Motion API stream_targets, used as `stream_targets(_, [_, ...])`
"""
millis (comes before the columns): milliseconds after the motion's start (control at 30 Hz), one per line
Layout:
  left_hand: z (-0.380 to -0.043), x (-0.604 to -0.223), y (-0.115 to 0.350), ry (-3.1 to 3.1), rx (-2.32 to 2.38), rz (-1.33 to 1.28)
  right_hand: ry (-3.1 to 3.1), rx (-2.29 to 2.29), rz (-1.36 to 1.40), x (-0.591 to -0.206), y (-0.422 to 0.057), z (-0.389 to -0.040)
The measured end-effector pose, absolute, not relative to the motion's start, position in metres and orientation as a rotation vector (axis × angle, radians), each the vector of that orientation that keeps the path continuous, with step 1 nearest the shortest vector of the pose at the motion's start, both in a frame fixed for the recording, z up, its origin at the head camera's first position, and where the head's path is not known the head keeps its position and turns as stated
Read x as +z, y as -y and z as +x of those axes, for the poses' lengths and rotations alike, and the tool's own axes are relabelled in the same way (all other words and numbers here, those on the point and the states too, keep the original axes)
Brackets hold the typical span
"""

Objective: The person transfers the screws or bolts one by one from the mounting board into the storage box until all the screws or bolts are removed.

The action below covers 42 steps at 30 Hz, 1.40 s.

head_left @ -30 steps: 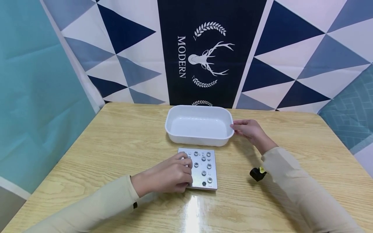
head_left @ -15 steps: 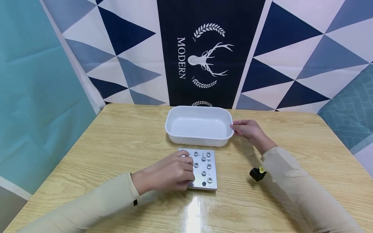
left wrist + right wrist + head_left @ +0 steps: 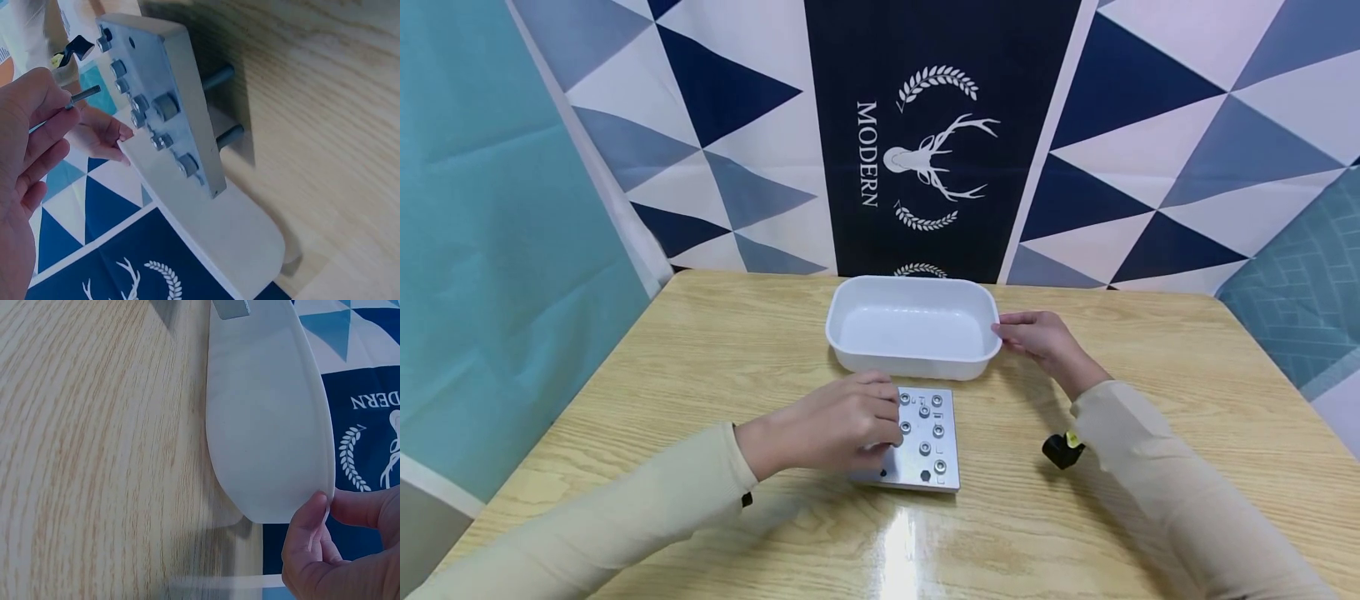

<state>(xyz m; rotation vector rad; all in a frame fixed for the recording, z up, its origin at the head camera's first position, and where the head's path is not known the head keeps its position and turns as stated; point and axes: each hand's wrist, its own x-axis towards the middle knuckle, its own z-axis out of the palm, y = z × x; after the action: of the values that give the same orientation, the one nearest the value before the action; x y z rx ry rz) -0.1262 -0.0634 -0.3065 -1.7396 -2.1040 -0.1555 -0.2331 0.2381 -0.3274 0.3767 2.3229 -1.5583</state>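
Note:
My left hand [image 3: 850, 421] pinches a small threaded bolt [image 3: 85, 95] between thumb and fingertips, its shaft sticking out. Close above the left part of a square metal plate [image 3: 912, 461], the hand partly covers it. Several hex socket bolts [image 3: 165, 107] stand in the plate, and a dark hole [image 3: 132, 42] shows in its face. Legs [image 3: 230, 136] under the plate hold it off the table. At the back, my right hand [image 3: 1043, 340] grips the right end rim of a white plastic basin [image 3: 910, 367], thumb on one side and fingers on the other.
A black object with a yellow part [image 3: 1063, 450] is at the right forearm. The wooden table [image 3: 722, 333] ends at a patterned cloth backdrop [image 3: 925, 242] behind the basin. The basin stands just behind the plate.
My left hand has lifted slightly from the plate's left side, bringing a bolt up with it and uncovering a hole near the plate's front edge. The right hand stays on the basin rim.

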Motion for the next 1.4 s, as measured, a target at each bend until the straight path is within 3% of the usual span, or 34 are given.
stream_targets(667, [-0.156,-0.281,0.081,2.172,-0.091,-1.713,-2.294,-1.592,0.358,-0.327,-0.24,-0.233])
stream_targets(1400, [-0.236,-0.27,0.083,2.412,0.015,-1.504,-2.265,-1.665,0.305,-0.329,-0.239,-0.232])
